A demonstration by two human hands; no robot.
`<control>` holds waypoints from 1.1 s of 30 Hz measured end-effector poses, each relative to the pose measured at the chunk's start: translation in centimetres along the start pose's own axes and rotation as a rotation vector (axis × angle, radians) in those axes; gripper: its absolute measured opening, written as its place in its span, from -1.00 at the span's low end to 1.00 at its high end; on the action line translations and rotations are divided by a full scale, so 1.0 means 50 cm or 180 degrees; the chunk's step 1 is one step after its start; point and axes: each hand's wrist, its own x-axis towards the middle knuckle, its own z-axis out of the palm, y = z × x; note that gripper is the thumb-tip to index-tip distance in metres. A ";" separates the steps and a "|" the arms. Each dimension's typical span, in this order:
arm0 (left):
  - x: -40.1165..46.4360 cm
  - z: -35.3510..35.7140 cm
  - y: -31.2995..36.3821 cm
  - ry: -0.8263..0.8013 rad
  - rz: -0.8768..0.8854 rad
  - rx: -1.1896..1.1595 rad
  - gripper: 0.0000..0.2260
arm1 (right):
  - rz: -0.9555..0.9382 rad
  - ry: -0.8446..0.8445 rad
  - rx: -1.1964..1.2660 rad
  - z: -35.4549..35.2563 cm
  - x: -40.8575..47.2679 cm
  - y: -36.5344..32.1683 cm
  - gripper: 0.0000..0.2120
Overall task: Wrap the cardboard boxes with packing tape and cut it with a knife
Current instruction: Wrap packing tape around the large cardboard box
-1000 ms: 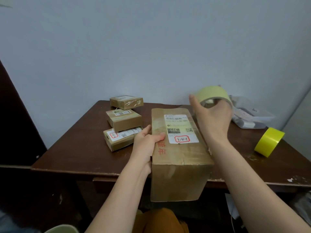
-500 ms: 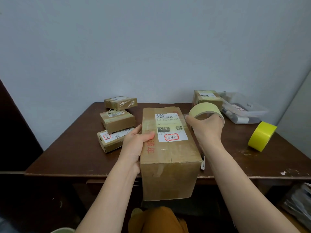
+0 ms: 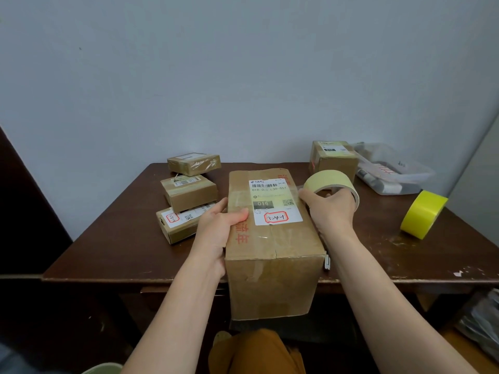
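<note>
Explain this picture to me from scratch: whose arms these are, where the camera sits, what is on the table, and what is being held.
No machine here: a person wears a camera on the head, looking down at their own bare arms. The left hand grips the side of a big cardboard box that hangs over the near edge of a brown table. The right hand holds a pale tape roll beside the box. Also on the table: three small boxes to the left, another box at the back, a clear plastic bag, and a bright yellow tape roll on the right.
</note>
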 end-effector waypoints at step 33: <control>-0.007 0.001 0.008 0.0086 0.0193 0.0056 -0.42 | 0.1363 -0.0905 0.1158 -0.004 -0.013 0.003 -0.61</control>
